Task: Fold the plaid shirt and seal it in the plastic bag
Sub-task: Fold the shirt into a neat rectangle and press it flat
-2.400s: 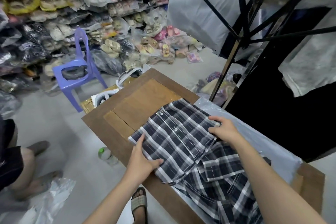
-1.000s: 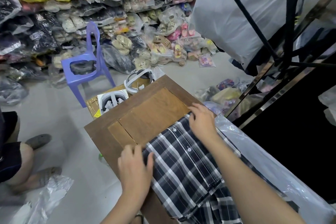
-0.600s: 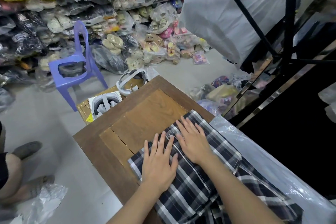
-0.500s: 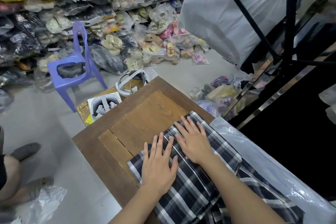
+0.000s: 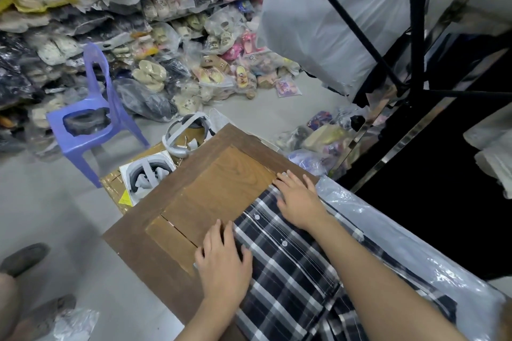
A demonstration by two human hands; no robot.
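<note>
Head view: I stand over the table (image 5: 221, 182), mid-fold.
Bag (image 5: 415, 246): clear plastic, flat along the table's right side, touching the shirt; unsealed, and the shirt is not in it yet.
Shirt (image 5: 291, 266): plaid, buttons up, on the table's near half; the far part is a neat panel, the near part rumpled. I judge the folding about half done.
Right hand (image 5: 299, 199): fingers straight, pressing the far right corner, gripping nothing.
Left hand (image 5: 224, 266): fingers straight, flat on the far left corner.
Remaining: finish folding, bag, seal.
</note>
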